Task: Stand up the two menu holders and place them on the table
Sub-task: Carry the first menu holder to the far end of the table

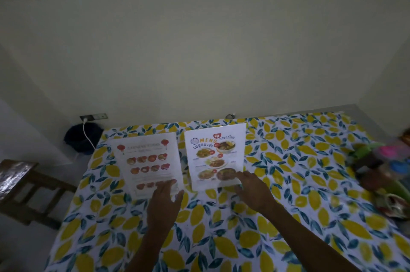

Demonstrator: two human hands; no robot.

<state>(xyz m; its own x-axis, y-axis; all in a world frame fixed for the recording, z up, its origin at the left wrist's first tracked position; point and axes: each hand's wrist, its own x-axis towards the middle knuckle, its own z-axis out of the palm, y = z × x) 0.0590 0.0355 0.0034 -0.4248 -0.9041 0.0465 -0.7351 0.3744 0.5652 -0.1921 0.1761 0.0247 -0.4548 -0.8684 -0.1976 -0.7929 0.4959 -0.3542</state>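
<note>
Two clear menu holders lie on a table (288, 183) covered with a lemon-print cloth. The left menu holder (145, 156) shows a pale sheet with red lanterns and rows of dishes. The right menu holder (216, 151) shows a colourful sheet headed MENU and appears tilted up a little at its far edge. My left hand (165, 196) rests on the near edge of the left holder, fingers spread. My right hand (253, 189) touches the near right corner of the right holder, thumb under its edge. Whether either hand grips its holder I cannot tell.
A heap of colourful items (386, 171) sits at the table's right edge. A wooden chair (24, 191) stands to the left of the table. A dark bag (81, 138) and a white cable from a wall socket (93, 116) are by the far left corner. A wall runs behind.
</note>
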